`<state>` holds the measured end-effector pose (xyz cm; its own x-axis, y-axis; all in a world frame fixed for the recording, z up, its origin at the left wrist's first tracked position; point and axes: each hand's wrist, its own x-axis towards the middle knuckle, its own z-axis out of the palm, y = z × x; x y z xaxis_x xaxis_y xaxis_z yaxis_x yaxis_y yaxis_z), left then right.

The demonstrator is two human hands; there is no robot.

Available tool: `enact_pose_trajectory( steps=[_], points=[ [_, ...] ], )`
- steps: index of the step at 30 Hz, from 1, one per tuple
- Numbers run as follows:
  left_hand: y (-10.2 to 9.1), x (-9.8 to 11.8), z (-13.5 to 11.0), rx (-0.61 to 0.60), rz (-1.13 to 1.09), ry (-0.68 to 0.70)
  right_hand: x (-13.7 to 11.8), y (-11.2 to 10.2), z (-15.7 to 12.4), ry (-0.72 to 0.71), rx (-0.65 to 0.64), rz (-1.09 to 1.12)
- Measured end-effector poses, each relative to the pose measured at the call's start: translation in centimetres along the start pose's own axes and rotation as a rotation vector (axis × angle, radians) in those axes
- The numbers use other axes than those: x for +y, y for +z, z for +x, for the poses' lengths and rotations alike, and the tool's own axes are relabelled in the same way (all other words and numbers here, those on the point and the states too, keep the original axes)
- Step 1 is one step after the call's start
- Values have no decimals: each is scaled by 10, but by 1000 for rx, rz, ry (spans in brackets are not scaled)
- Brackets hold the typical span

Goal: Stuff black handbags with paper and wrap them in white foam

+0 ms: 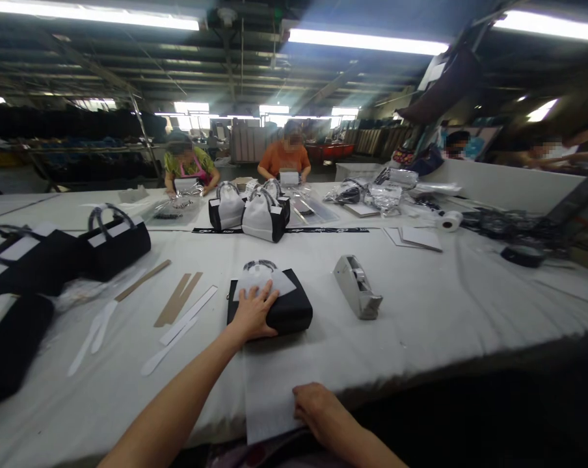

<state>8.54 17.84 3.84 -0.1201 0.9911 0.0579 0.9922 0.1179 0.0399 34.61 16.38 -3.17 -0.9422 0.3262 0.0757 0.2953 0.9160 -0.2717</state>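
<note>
A black handbag lies on its side on the white-covered table, white paper over its upper part and its wrapped handle pointing away from me. My left hand rests on it with fingers spread across the paper and the black side. Nearer to me, a white sheet reaches from the bag to the table's front edge. At the right border of that sheet is my right hand, its fingers curled together on the edge. A grey tape dispenser stands right of the bag.
Black handbags crowd the left side. Brown card strips and white strips lie beside the bag. Wrapped bags stand farther back, before two co-workers. Plastic-wrapped items and a white roll are back right.
</note>
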Motion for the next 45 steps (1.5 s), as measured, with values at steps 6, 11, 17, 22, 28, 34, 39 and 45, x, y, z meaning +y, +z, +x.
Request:
enact_pose_trajectory(
  steps=[6, 11, 17, 22, 28, 34, 39, 45],
  points=[
    [3, -3, 0, -8, -18, -5, -7, -13, -5, -112, -104, -59],
    [4, -7, 1, -2, -28, -14, -5, 13, -3, -144, 4, -222],
    [10, 7, -1, 33, 21, -51, -22, 24, 26, -35, 179, -268],
    [21, 19, -8, 79, 83, -73, -26, 3, 40, -16, 14, -331],
    [24, 21, -12, 121, 141, -74, -30, -16, 47, -72, -83, -330],
    [20, 24, -15, 150, 171, -71, -43, -29, 46, -180, -88, -357],
    [18, 21, -12, 158, 166, -80, -54, -33, 33, -203, -61, -363],
    [23, 23, -20, 161, 154, -44, -60, -30, 20, -210, -70, -328]
  ],
)
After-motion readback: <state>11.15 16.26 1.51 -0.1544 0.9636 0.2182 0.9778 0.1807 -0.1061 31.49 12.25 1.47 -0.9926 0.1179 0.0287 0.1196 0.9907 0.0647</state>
